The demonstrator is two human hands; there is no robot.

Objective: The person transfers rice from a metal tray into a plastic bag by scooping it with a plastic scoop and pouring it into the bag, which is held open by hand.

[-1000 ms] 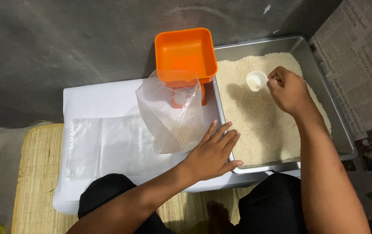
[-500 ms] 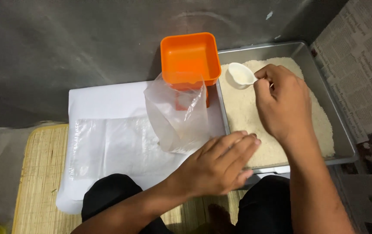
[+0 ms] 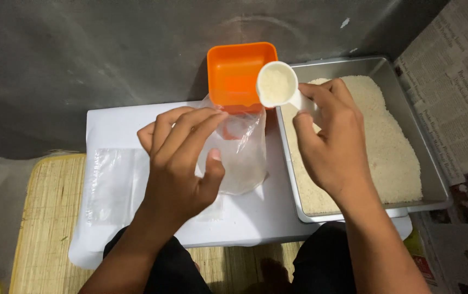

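My right hand [image 3: 332,142] holds a small white scoop [image 3: 277,84] filled with rice, lifted above the left edge of a metal tray [image 3: 433,179] of white rice [image 3: 386,147]. My left hand [image 3: 182,163] grips the upper edge of a clear plastic bag [image 3: 242,155], thumb and fingers pinching its mouth. The bag hangs below an orange square container [image 3: 239,73] that stands just behind it. The scoop sits next to the orange container's right rim.
A white board [image 3: 256,218] lies under the bag and tray, with flat clear plastic bags [image 3: 111,185] on its left part. A woven mat [image 3: 43,218] lies beneath. Newspaper [image 3: 452,92] covers the floor at the right. A dark wall runs behind.
My right hand has lifted the scoop out of the rice and carried it left toward the bag. My left hand moved from the tray's edge up to the bag's mouth.
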